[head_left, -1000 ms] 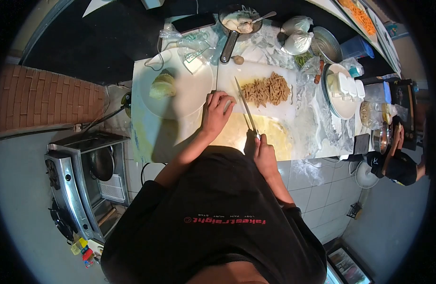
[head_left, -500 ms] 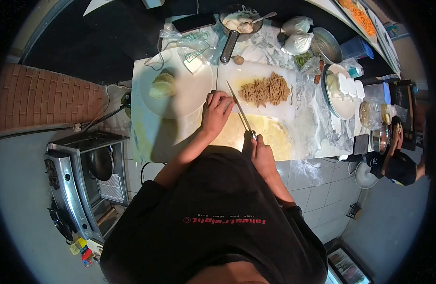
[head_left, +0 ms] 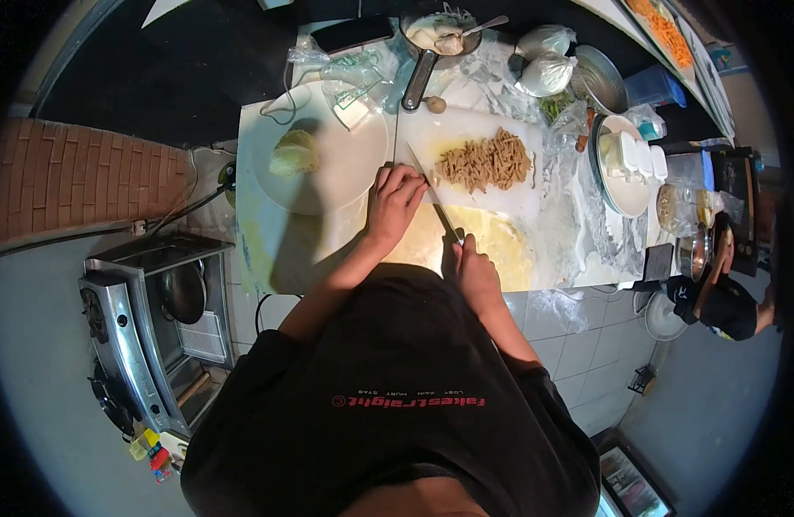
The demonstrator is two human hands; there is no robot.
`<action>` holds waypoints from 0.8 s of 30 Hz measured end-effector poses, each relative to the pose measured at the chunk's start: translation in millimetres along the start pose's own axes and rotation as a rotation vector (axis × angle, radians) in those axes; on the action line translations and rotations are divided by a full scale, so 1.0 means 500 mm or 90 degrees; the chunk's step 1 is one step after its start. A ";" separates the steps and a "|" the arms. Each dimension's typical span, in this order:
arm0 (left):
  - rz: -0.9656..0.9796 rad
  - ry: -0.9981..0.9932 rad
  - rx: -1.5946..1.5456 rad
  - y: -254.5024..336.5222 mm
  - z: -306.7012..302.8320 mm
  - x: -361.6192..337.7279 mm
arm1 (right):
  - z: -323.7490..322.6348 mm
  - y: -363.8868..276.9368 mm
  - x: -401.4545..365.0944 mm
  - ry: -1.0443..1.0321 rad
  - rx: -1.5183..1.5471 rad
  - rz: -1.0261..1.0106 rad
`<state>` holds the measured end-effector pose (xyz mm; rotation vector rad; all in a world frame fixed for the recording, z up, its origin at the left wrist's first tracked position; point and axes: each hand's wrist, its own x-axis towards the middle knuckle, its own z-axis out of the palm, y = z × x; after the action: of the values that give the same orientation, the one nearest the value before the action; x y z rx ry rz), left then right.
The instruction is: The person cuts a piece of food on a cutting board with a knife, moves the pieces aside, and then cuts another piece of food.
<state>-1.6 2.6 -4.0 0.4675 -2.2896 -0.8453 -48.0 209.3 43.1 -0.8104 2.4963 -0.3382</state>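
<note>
In my right hand (head_left: 478, 269) is the handle of a long kitchen knife (head_left: 436, 200), its blade pointing away from me across the near left part of the white cutting board (head_left: 466, 126). My left hand (head_left: 397, 200) has its fingers curled at the board's left edge, the fingertips against the blade. Whatever lies beneath those fingertips is mostly hidden, with only a small brownish bit showing. Right of the blade, a pile of brown strips (head_left: 486, 162), which look like cut meat, rests on the board.
Left of the board, a large white plate (head_left: 345, 185) holds a piece of cabbage (head_left: 294, 154). Beyond the board stand a pan with a spoon (head_left: 421, 73) and a small round brown item (head_left: 435, 104). White containers (head_left: 634, 157) sit rightward. Another person (head_left: 726, 302) works far right.
The knife blade has swung slightly left, closer to my left fingertips. My right hand has shifted a little left and away from me. My left hand stays nearly in place.
</note>
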 end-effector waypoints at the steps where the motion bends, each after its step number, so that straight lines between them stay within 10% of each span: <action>1: 0.000 0.000 -0.001 0.002 -0.002 0.001 | -0.001 0.004 0.005 0.005 -0.003 -0.013; 24: -0.002 0.028 -0.009 -0.001 0.003 0.002 | -0.010 0.023 -0.003 0.049 0.092 -0.073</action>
<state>-3.2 2.3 -4.8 0.4793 -2.2413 -0.8449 -55.0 219.7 43.8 -0.8988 2.4666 -0.5920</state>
